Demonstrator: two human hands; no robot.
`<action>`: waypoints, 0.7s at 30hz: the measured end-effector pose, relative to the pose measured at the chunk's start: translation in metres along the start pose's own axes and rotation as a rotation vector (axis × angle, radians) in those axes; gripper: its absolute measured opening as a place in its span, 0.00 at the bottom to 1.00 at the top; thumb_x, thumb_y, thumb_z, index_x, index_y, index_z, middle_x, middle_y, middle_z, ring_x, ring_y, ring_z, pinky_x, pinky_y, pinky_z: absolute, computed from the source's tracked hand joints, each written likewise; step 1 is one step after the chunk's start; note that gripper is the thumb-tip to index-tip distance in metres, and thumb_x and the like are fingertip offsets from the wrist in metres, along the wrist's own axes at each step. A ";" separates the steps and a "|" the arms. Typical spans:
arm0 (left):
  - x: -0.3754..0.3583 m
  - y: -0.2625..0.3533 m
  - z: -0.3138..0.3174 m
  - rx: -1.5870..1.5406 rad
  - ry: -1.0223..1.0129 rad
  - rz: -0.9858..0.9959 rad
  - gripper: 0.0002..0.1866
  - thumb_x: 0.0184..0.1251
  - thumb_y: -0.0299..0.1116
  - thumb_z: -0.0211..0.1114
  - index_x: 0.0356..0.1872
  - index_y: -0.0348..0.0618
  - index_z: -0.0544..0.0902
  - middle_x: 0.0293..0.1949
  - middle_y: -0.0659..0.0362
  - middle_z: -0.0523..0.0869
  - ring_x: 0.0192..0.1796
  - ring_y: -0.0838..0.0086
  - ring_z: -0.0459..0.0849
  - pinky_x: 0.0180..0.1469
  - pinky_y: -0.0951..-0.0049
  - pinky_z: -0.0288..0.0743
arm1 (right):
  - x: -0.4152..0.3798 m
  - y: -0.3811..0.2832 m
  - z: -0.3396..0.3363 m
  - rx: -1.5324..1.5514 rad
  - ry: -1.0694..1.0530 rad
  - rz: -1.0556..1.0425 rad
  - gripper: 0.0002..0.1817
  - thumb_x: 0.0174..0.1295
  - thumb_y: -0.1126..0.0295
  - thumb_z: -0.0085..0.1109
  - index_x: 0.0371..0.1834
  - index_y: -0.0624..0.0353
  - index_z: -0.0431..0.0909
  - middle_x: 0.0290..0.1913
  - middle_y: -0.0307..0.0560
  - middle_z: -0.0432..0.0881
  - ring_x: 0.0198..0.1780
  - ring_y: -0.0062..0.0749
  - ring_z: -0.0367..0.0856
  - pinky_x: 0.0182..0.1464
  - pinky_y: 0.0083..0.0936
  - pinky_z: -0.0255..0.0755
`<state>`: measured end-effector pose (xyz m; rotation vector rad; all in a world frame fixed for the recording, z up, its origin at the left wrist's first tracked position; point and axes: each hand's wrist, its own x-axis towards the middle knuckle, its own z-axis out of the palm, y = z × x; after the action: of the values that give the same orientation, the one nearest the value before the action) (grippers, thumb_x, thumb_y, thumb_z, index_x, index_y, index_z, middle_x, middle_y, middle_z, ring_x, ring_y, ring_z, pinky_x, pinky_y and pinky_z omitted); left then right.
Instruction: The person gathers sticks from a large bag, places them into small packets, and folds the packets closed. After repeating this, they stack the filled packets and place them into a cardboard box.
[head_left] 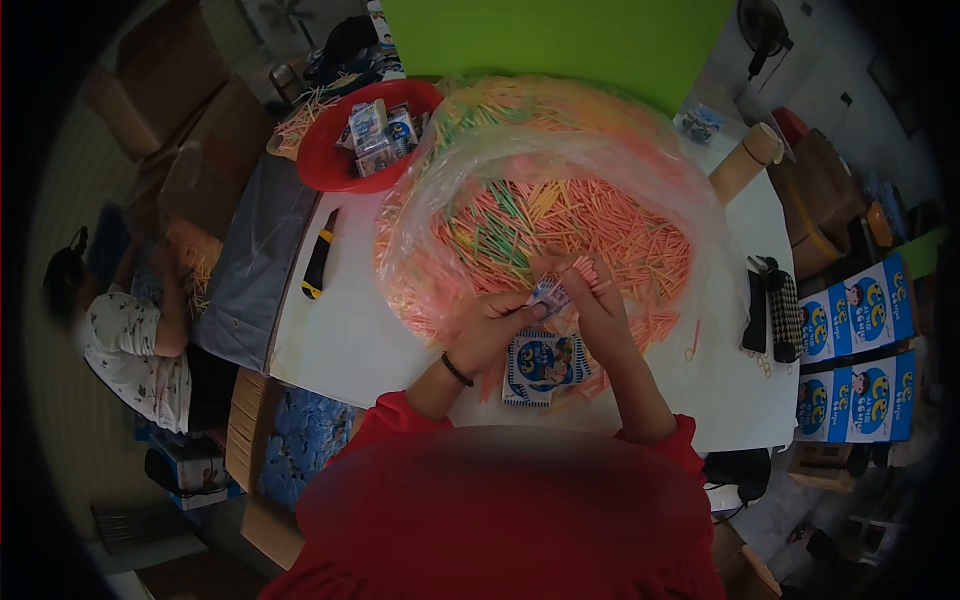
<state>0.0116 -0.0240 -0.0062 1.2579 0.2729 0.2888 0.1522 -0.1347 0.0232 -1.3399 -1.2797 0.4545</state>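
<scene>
Both hands meet over the near edge of a big clear plastic bag [640, 160] full of thin pink, yellow and green sticks [600, 225]. My left hand [485, 330] is closed on a small printed packet [548, 296], its thumb lying along the side. In my right hand [598, 315] a small bunch of pink sticks [584, 268] is pinched, its ends at the packet's top. How far the sticks reach into the packet is hidden by my fingers. Flat on the table just below lie blue-and-white printed packets [540, 368], with loose sticks around them.
A red bowl [325, 160] with filled packets stands at the back left, near a yellow-black utility knife [319, 258]. Printed boxes [858, 310] and a black stapler-like tool [755, 310] are at the right. Another person [140, 340] sits at the far left.
</scene>
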 end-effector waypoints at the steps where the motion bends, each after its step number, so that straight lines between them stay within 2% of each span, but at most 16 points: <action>1: 0.001 0.000 0.003 0.014 0.002 0.004 0.10 0.71 0.27 0.59 0.48 0.37 0.84 0.37 0.63 0.87 0.41 0.82 0.84 0.43 0.81 0.78 | 0.001 -0.001 0.002 0.333 0.124 0.124 0.09 0.73 0.69 0.46 0.49 0.59 0.72 0.53 0.50 0.81 0.59 0.36 0.76 0.65 0.33 0.65; 2: 0.001 0.001 0.005 0.028 0.005 0.008 0.10 0.71 0.27 0.59 0.49 0.37 0.83 0.37 0.63 0.87 0.41 0.81 0.85 0.43 0.81 0.79 | 0.001 -0.001 0.003 0.666 0.245 0.249 0.08 0.74 0.69 0.45 0.48 0.59 0.72 0.52 0.51 0.82 0.58 0.35 0.77 0.63 0.32 0.68; 3: 0.002 0.001 0.006 0.027 0.008 0.008 0.10 0.71 0.27 0.59 0.49 0.37 0.83 0.37 0.63 0.87 0.41 0.81 0.85 0.43 0.81 0.79 | 0.002 -0.004 0.002 0.666 0.242 0.251 0.08 0.74 0.69 0.45 0.48 0.59 0.72 0.52 0.51 0.82 0.58 0.35 0.77 0.63 0.32 0.68; 5: 0.004 0.001 0.006 -0.072 0.035 -0.067 0.10 0.71 0.26 0.59 0.49 0.37 0.83 0.37 0.63 0.87 0.40 0.81 0.85 0.43 0.81 0.79 | 0.003 -0.010 0.000 0.829 0.304 0.380 0.08 0.74 0.69 0.45 0.47 0.59 0.73 0.51 0.53 0.81 0.56 0.33 0.78 0.58 0.30 0.73; 9: 0.006 0.001 0.005 -0.090 0.038 -0.065 0.10 0.71 0.25 0.59 0.49 0.37 0.84 0.38 0.63 0.87 0.40 0.81 0.85 0.44 0.81 0.79 | 0.000 -0.001 -0.001 0.756 0.285 0.392 0.08 0.73 0.70 0.45 0.48 0.60 0.73 0.52 0.50 0.81 0.58 0.36 0.77 0.61 0.33 0.69; 11: 0.010 -0.010 0.000 -0.112 -0.010 -0.005 0.10 0.71 0.27 0.59 0.49 0.37 0.83 0.43 0.61 0.86 0.45 0.79 0.84 0.46 0.80 0.78 | -0.001 0.010 0.001 0.053 -0.008 0.077 0.11 0.71 0.68 0.50 0.52 0.60 0.72 0.54 0.46 0.80 0.62 0.40 0.72 0.65 0.36 0.63; 12: 0.010 -0.011 -0.001 -0.112 -0.009 -0.007 0.10 0.71 0.27 0.59 0.49 0.37 0.83 0.43 0.61 0.86 0.45 0.79 0.84 0.46 0.80 0.78 | 0.001 0.008 -0.001 0.054 -0.008 0.079 0.11 0.71 0.68 0.50 0.52 0.60 0.72 0.54 0.46 0.80 0.62 0.40 0.72 0.65 0.36 0.63; 14: 0.009 -0.012 -0.005 -0.121 -0.014 0.003 0.12 0.72 0.26 0.57 0.53 0.37 0.80 0.48 0.60 0.84 0.49 0.77 0.82 0.50 0.77 0.78 | 0.005 0.003 -0.010 -0.259 -0.209 0.014 0.21 0.64 0.65 0.59 0.59 0.58 0.70 0.58 0.46 0.77 0.66 0.41 0.67 0.69 0.38 0.55; 15: 0.009 -0.008 -0.005 -0.122 -0.015 0.000 0.12 0.72 0.26 0.57 0.53 0.37 0.80 0.48 0.60 0.84 0.49 0.77 0.82 0.50 0.77 0.78 | 0.007 -0.003 -0.012 -0.258 -0.209 0.016 0.21 0.64 0.65 0.59 0.59 0.58 0.70 0.58 0.46 0.77 0.66 0.41 0.67 0.69 0.38 0.55; 17: 0.011 0.000 -0.007 -0.181 -0.031 -0.057 0.13 0.72 0.24 0.55 0.55 0.38 0.77 0.50 0.60 0.83 0.52 0.76 0.81 0.54 0.74 0.76 | 0.011 -0.014 -0.015 -0.184 -0.123 0.019 0.31 0.58 0.63 0.66 0.64 0.55 0.68 0.62 0.49 0.73 0.66 0.40 0.67 0.70 0.38 0.54; 21: 0.013 0.012 -0.004 -0.290 -0.010 0.010 0.15 0.71 0.24 0.57 0.57 0.39 0.76 0.50 0.60 0.83 0.51 0.75 0.82 0.55 0.74 0.75 | 0.010 -0.013 -0.029 -0.211 -0.073 0.104 0.35 0.58 0.67 0.67 0.69 0.56 0.64 0.67 0.48 0.68 0.71 0.39 0.61 0.72 0.36 0.54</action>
<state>0.0215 -0.0123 0.0031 0.9748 0.2073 0.3184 0.1751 -0.1430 0.0464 -1.5848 -1.3509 0.4537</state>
